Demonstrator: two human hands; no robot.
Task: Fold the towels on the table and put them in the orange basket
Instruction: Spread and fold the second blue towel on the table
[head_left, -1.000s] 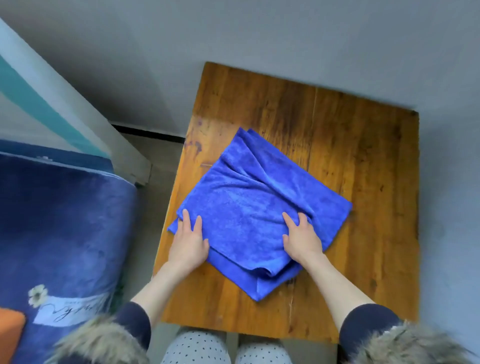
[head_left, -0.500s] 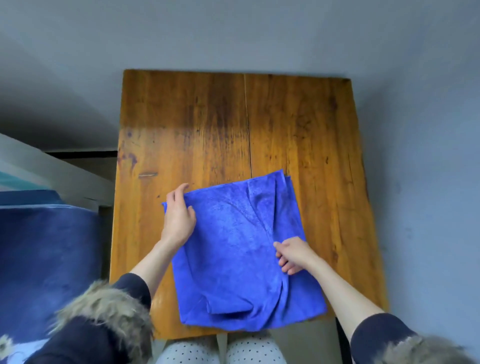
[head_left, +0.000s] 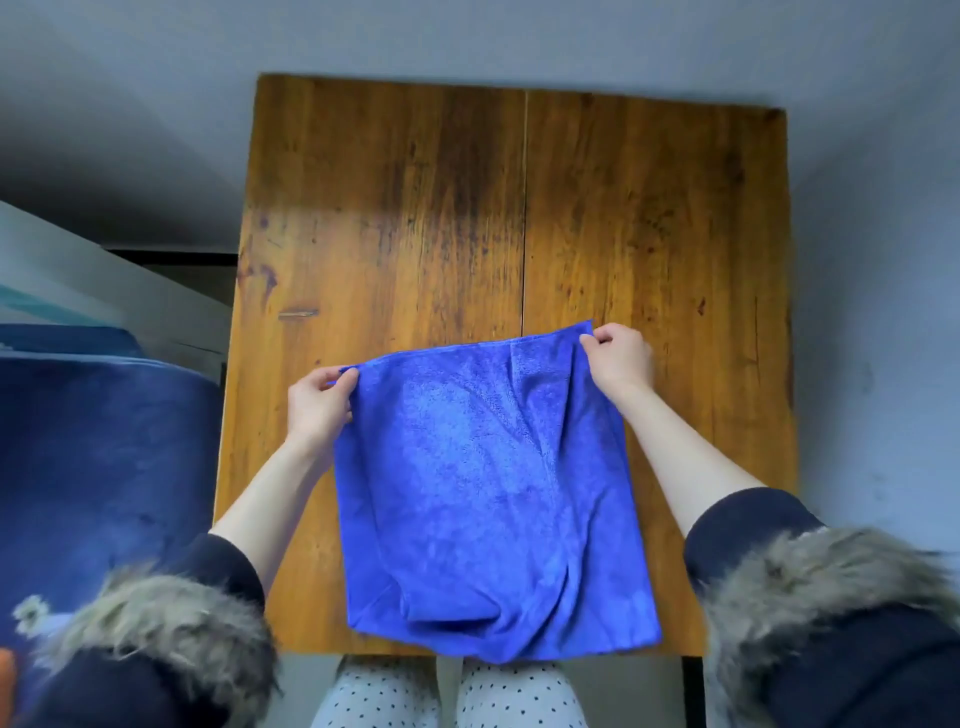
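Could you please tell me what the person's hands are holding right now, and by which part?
Both hold the blue towel: the left hand pinches its far left corner, the right hand its far right corner.

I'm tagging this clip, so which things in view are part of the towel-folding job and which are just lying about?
Part of the job:
- blue towel, on the table, far corners pinched
- left hand, pinching the far left corner
- right hand, pinching the far right corner
- wooden table

Just there:
- dark blue blanket left of the table
- grey wall behind
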